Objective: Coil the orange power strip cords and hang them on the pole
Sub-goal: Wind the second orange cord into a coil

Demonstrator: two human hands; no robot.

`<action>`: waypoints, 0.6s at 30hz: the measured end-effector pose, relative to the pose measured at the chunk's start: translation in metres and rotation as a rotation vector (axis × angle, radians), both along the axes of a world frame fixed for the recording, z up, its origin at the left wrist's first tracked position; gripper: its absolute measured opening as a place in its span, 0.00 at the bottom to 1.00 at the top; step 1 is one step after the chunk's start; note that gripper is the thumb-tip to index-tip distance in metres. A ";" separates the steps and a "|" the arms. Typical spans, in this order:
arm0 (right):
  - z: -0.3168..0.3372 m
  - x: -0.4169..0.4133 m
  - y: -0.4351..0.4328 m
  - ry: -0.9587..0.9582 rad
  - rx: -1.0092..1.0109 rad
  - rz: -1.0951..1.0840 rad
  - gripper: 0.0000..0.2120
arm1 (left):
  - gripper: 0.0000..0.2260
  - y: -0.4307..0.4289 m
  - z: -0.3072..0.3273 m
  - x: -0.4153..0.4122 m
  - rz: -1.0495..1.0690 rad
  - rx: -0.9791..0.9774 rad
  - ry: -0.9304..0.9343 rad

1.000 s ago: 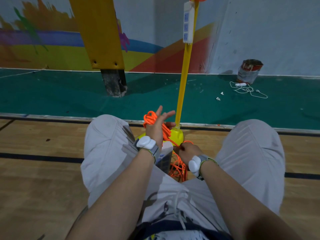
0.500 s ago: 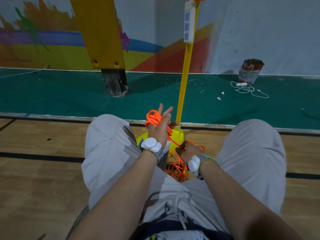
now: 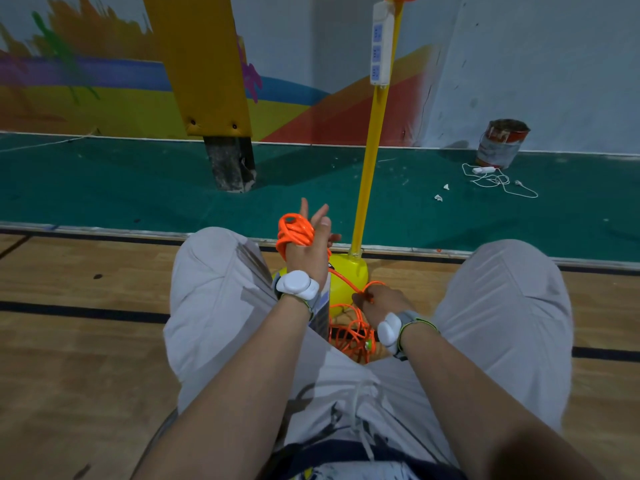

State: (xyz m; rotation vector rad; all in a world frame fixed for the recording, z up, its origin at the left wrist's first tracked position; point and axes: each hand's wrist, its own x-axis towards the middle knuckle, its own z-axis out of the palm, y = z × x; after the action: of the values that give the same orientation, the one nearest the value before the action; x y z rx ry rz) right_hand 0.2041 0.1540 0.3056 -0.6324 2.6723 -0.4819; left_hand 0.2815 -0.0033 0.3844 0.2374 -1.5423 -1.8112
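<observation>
My left hand (image 3: 310, 242) is raised between my knees with its fingers straight, and several loops of orange cord (image 3: 294, 230) are wound around its palm. A strand runs down from it to my right hand (image 3: 379, 301), which pinches the cord low by the pole's yellow base (image 3: 348, 271). A loose tangle of orange cord (image 3: 349, 332) lies on the floor under that hand, beside a white power strip body (image 3: 322, 313) partly hidden by my left wrist. The yellow pole (image 3: 375, 133) stands just ahead, with another white power strip (image 3: 381, 46) hanging near its top.
My two knees flank the work on the wooden floor (image 3: 86, 323). Beyond lies green floor (image 3: 138, 188), a yellow padded post (image 3: 207, 81) at left, a paint can (image 3: 500, 143) and a white cable (image 3: 498, 178) at right.
My left hand rose a little and turned, with the coil on it. My right hand shifted slightly right along the cord. The power strip body is less visible now.
</observation>
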 end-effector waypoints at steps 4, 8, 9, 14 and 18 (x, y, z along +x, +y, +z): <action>0.010 0.006 0.000 0.066 -0.107 -0.015 0.31 | 0.23 -0.005 -0.004 -0.003 0.080 -0.051 -0.084; 0.019 0.012 -0.002 0.149 -0.204 -0.033 0.30 | 0.32 -0.010 -0.011 -0.008 0.134 -0.042 -0.169; 0.020 0.013 -0.002 0.178 -0.233 -0.027 0.30 | 0.34 -0.010 -0.012 -0.008 0.141 -0.043 -0.186; 0.027 0.021 -0.002 0.282 -0.390 0.049 0.24 | 0.40 -0.012 -0.023 -0.011 0.101 -0.062 -0.242; 0.033 0.026 -0.001 0.372 -0.557 0.113 0.15 | 0.33 -0.005 -0.022 -0.008 0.030 -0.056 -0.326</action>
State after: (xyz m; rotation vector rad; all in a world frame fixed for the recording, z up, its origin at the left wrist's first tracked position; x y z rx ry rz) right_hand 0.2305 0.1535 0.3386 -1.1158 2.8156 -1.1992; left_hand 0.2736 -0.0085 0.3627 0.5486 -1.7984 -1.7661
